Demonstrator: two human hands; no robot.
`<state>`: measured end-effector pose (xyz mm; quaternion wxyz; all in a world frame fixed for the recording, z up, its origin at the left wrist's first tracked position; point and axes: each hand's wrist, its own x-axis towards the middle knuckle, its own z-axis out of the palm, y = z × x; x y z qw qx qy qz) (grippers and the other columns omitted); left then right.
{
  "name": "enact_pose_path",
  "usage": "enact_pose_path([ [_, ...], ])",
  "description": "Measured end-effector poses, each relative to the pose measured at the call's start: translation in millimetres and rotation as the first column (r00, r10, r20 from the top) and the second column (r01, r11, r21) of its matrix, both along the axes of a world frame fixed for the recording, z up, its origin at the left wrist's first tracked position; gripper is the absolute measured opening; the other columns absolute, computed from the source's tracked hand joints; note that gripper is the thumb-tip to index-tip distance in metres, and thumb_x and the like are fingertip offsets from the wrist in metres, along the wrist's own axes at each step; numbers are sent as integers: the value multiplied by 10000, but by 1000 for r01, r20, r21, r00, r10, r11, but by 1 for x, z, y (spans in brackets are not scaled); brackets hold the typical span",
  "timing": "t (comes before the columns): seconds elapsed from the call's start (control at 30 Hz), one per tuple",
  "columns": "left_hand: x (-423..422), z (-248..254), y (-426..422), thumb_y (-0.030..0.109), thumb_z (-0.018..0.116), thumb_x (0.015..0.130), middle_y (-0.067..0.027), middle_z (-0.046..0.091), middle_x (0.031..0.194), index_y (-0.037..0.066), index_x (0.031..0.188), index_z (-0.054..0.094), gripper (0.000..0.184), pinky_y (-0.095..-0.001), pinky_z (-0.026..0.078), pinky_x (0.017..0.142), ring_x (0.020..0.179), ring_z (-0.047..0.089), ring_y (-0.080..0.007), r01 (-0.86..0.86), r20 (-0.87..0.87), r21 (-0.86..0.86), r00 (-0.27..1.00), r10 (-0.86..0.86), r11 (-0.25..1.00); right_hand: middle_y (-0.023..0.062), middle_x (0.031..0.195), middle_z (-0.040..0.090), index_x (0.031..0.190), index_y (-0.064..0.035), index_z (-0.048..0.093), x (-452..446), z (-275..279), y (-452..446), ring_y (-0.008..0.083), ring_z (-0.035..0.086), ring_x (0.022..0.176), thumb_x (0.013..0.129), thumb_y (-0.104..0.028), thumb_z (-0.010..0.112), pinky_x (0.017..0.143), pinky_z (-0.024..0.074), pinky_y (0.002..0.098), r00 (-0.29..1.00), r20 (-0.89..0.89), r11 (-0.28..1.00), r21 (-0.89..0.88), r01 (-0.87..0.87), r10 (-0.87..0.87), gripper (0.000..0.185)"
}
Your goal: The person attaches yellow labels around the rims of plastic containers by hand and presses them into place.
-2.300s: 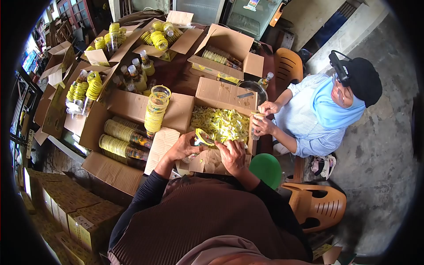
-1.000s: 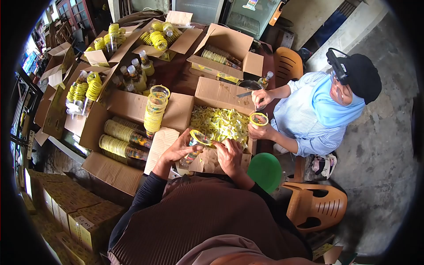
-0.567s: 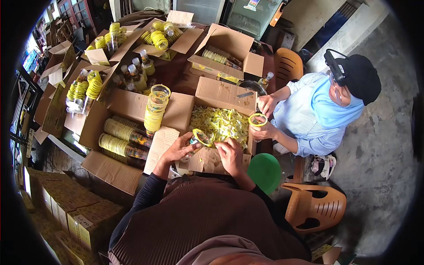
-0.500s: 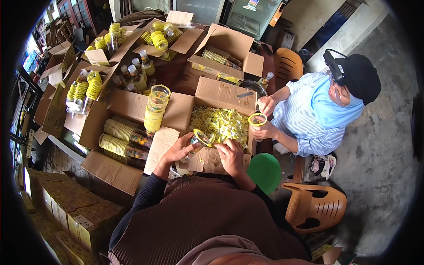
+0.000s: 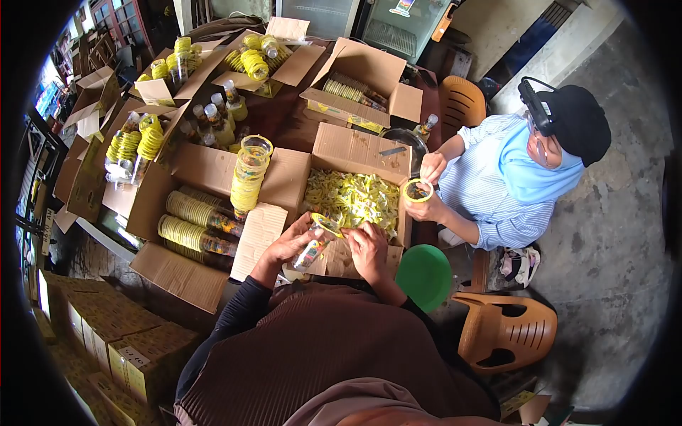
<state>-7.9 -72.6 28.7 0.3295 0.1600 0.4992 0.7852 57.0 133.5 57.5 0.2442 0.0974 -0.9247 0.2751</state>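
My left hand [image 5: 290,243] is wrapped round a clear plastic cup [image 5: 311,253] with a coloured print and a yellow rim. The cup leans, its mouth tipped up and to the right. At the right side of that rim, the fingers of my right hand [image 5: 368,252] are pinched together on the yellow edge. Just beyond my hands, an open cardboard box [image 5: 362,147] holds a heap of yellow and white strips [image 5: 352,202]. A tall stack of yellow-rimmed cups [image 5: 249,177] stands left of this box.
Left, an open carton [image 5: 177,279] contains several cup stacks lying down. Bottles [image 5: 217,117] and more cartons [image 5: 366,67] crowd the table's back. On the right, a co-worker [image 5: 511,170] holds another yellow-rimmed cup [image 5: 419,190]. A green round object [image 5: 424,277] and an orange chair [image 5: 508,332] are nearby.
The cup in my left hand has turned, so more of its printed side shows below the rim. My right hand stays at the rim. The co-worker's cup has shifted slightly.
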Motion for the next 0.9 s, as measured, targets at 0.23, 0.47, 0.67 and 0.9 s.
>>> enact_pose_path([
  [0.23,-4,3,1,277,690,895,-69,606,1160,-12,1244,523,483,-318,454,930,1043,586,-167,-35,-110,-178,994,15,983,20,792,522,934,-143,714,6,1,0,215,549,774,785,-62,675,728,433,359,1000,30,995,95,-3,0,174],
  [0.47,-3,-14,9,199,806,794,-65,588,1143,-8,1209,528,540,-297,450,891,1035,517,-123,-145,-418,-263,908,22,954,4,806,538,930,-157,716,6,0,7,202,545,800,770,-73,683,736,437,357,1000,15,988,154,-28,26,183],
  [0.67,-5,6,1,135,735,858,-53,588,1162,13,1276,494,498,-289,438,942,1086,533,-138,-27,-170,-130,985,5,991,5,796,535,920,-160,714,5,6,13,203,545,771,793,-88,681,720,439,355,998,-57,973,229,2,11,150],
  [0.9,-8,6,-2,214,752,854,-48,599,1168,10,1284,517,530,-276,456,906,1056,555,-127,4,-133,-136,991,-22,991,66,757,538,929,-96,719,-4,-3,9,267,568,750,783,-13,692,686,458,382,971,237,923,-376,79,14,170],
])
